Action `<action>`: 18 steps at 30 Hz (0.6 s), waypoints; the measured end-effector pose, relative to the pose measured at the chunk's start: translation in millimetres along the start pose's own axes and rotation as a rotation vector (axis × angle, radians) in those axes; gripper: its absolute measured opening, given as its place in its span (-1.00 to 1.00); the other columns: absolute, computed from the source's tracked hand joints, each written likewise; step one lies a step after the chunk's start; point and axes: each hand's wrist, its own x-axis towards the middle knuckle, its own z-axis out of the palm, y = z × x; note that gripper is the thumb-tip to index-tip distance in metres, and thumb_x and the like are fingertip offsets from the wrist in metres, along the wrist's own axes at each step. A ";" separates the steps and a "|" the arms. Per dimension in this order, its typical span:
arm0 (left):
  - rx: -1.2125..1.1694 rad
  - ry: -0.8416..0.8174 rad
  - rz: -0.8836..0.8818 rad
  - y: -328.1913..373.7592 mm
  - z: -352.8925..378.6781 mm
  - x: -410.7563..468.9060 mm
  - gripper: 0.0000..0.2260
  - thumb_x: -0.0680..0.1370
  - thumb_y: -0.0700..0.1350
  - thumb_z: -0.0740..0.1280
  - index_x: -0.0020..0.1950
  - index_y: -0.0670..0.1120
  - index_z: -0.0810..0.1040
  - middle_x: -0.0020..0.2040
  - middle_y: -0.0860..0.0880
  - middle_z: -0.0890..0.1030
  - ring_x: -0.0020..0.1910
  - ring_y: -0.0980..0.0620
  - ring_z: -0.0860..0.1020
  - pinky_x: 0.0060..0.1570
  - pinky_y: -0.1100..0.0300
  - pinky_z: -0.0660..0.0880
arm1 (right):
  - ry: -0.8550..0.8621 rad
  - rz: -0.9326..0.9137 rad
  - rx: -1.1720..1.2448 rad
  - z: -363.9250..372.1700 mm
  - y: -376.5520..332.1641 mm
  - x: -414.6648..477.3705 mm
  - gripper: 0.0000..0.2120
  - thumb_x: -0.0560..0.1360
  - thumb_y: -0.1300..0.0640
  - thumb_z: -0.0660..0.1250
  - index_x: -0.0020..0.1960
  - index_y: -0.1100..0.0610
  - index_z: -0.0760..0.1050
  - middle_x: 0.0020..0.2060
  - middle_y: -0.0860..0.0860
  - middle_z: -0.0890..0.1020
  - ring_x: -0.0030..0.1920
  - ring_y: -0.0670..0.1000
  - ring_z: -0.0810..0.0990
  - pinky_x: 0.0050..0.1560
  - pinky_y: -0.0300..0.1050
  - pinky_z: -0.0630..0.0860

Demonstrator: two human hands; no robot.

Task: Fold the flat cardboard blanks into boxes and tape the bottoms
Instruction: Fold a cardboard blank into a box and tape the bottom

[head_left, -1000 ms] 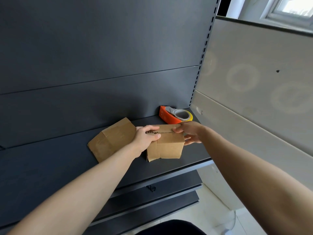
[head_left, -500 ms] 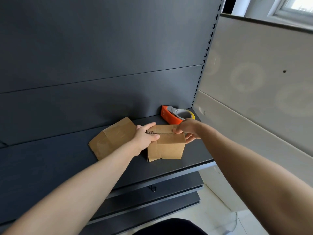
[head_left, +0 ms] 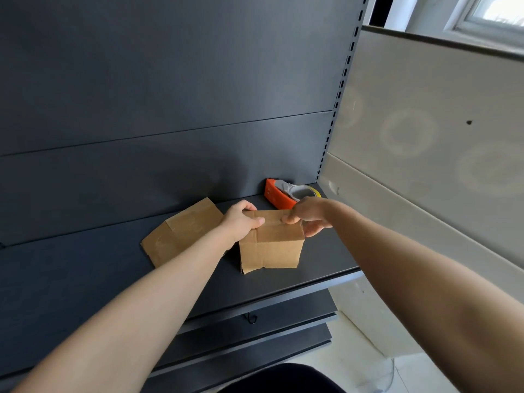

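The box (head_left: 272,245) is sitting on the shelf (head_left: 85,279), its top seam running left to right. Your left hand (head_left: 241,219) is gripping one end and your right hand (head_left: 309,214) is pinching the other. The tape dispenser (head_left: 279,194) is lying just beyond your right hand, the nearer one.

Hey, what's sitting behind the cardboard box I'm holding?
An orange tape dispenser lies behind the box, in the back right corner of the shelf. The right hand covers its near side, so that part cannot be seen.
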 end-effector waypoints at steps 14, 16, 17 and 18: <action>0.098 0.049 -0.007 -4.6 4.4 8.8 -0.75 0.51 -0.13 0.40 0.16 -0.06 0.49 0.15 0.01 0.46 0.11 0.02 0.44 0.03 0.17 0.36 | 0.310 -0.144 -0.384 -12.1 4.9 83.5 -0.64 0.47 0.14 0.32 0.26 0.18 0.49 0.17 0.15 0.59 0.20 0.16 0.53 0.28 0.04 0.41; 0.107 0.048 0.005 -6.1 4.1 8.2 -0.76 0.51 -0.11 0.40 0.15 -0.06 0.48 0.16 -0.01 0.47 0.13 0.00 0.46 0.06 0.16 0.38 | 0.355 -0.184 -0.418 -17.8 2.4 76.0 -0.64 0.55 0.15 0.16 0.33 0.06 0.42 0.24 0.07 0.51 0.28 0.14 0.44 0.37 0.05 0.31; 0.105 0.041 0.007 -7.1 3.8 8.0 -0.76 0.51 -0.11 0.41 0.15 -0.06 0.48 0.17 -0.02 0.48 0.14 -0.01 0.46 0.07 0.16 0.39 | 0.388 -0.214 -0.383 -22.6 0.4 70.7 -0.64 0.56 0.17 0.13 0.33 0.05 0.42 0.24 0.05 0.50 0.27 0.14 0.44 0.35 0.03 0.33; 0.101 0.029 0.005 -9.1 3.0 9.5 -0.76 0.51 -0.10 0.41 0.14 -0.06 0.48 0.19 -0.03 0.48 0.14 -0.01 0.47 0.08 0.16 0.39 | 0.394 -0.234 -0.288 -29.1 -2.8 64.6 -0.67 0.54 0.20 0.17 0.28 0.11 0.48 0.18 0.08 0.54 0.20 0.13 0.49 0.24 -0.03 0.41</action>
